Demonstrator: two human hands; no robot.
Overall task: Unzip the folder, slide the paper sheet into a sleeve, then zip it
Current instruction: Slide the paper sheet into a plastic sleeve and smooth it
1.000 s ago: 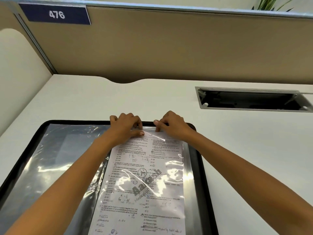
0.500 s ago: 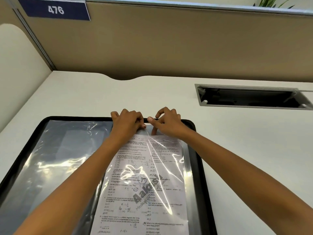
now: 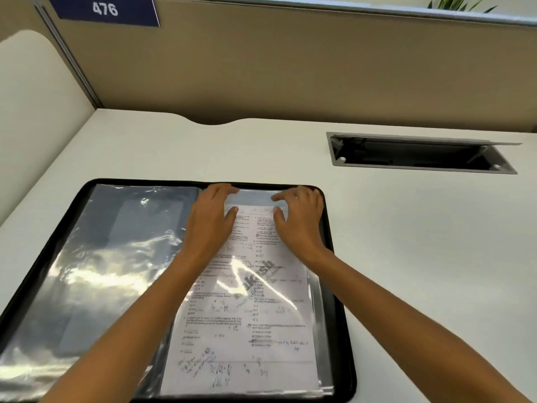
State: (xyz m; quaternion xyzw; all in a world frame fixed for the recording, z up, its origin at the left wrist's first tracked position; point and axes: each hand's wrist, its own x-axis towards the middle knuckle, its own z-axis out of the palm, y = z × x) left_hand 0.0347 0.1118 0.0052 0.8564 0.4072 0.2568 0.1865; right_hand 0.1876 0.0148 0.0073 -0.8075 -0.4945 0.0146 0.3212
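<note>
- Folder (image 3: pixel 344 286): open flat on counter (image 3: pixel 421 242); paper sheet (image 3: pixel 247 309) inside right sleeve (image 3: pixel 252 196), its top edge just below sleeve's far end.
- Hands: left hand (image 3: pixel 213 219), right hand (image 3: pixel 300 221) flat, fingers loosely spread, pressing sleeve; no pinch.
- Step, I judge: seating. I would smooth evenly toward me, both palms, before zipping.

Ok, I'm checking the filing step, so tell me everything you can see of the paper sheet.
The paper sheet is white, printed in two columns, with a grey diagonal watermark and pen scribbles near its bottom. It lies flat, seemingly inside a glossy clear sleeve, on the right half of the open folder. The left hand and right hand rest on its top part.
</note>
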